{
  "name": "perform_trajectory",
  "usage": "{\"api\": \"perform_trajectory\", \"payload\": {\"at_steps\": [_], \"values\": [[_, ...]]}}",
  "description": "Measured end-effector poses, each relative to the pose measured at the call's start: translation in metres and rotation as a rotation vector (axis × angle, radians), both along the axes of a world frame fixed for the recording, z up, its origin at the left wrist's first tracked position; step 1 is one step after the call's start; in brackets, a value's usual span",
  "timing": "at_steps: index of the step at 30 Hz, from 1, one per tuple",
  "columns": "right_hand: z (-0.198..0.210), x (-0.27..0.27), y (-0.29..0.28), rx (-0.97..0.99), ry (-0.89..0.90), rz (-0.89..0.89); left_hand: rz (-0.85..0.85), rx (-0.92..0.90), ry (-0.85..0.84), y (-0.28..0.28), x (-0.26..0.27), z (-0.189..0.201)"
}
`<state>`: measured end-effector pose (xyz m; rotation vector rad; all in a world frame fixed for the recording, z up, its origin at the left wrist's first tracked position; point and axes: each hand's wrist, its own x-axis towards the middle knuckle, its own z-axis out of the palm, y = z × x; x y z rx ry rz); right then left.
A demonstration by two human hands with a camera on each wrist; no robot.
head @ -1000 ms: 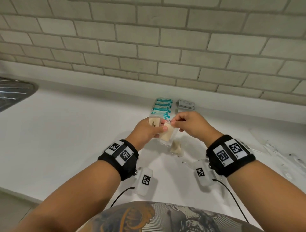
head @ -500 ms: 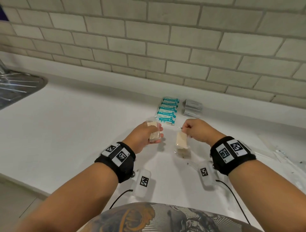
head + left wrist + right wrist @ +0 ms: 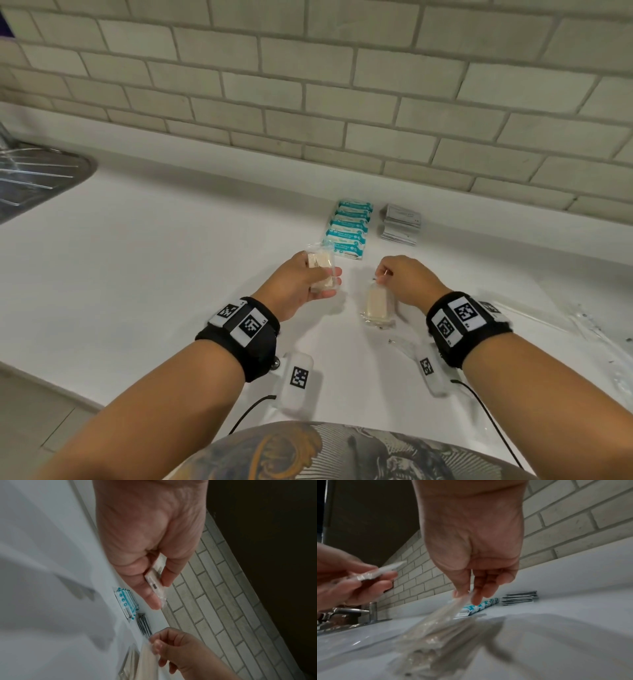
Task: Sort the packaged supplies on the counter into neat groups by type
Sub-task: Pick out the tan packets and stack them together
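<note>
My left hand (image 3: 308, 277) holds a clear packet with a beige pad (image 3: 320, 270) above the white counter, its edge pinched between thumb and fingers (image 3: 155, 582). My right hand (image 3: 394, 277) pinches the top edge of a second beige-pad packet (image 3: 376, 303), whose lower end rests on a small pile of the same packets on the counter (image 3: 440, 616). Behind the hands lies a row of teal-and-white packets (image 3: 351, 229), and right of it a stack of grey sachets (image 3: 400, 224).
A steel sink drainer (image 3: 34, 181) is at the far left, with a tap (image 3: 371, 611) in the right wrist view. Clear plastic wrappers (image 3: 603, 342) lie at the right. The brick wall (image 3: 342, 85) runs behind the counter; its front edge (image 3: 51, 387) is near my left forearm.
The hands were together on the packets; they have drawn apart. The left kept one packet and moved left, the right lowered the other onto the pile.
</note>
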<state>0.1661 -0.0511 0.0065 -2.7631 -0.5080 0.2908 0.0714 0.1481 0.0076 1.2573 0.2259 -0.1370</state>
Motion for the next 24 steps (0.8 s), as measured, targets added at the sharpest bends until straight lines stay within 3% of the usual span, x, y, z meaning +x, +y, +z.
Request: {"api": "perform_trajectory", "payload": {"at_steps": [3,5,7,9,12,14,16,19,24], "values": [[0.009,-0.004,0.005,0.208,-0.020,-0.015,0.006,0.037,-0.002,0.000,0.001,-0.003],[0.024,-0.015,0.012,0.459,0.119,0.031,-0.009,0.034,-0.017,-0.001,0.002,-0.005],[0.036,-0.027,0.021,0.585,0.227,0.077,-0.038,0.033,-0.050,-0.005,0.003,-0.006],[0.040,-0.032,0.025,0.563,0.138,0.097,-0.060,0.052,-0.078,-0.009,0.005,-0.005],[0.041,-0.033,0.022,0.493,-0.140,0.115,-0.024,0.077,0.005,-0.012,0.007,0.001],[0.043,-0.035,0.017,0.407,-0.318,0.207,-0.019,0.046,0.124,-0.010,0.009,0.004],[0.042,-0.035,0.012,0.291,-0.401,0.340,-0.036,-0.038,0.137,-0.009,0.010,0.006],[0.039,-0.037,0.006,0.315,-0.229,0.344,0.048,-0.071,0.055,-0.010,0.012,0.007],[0.040,-0.033,0.007,0.584,-0.052,0.050,0.027,0.221,-0.068,-0.022,0.010,0.013]]}}
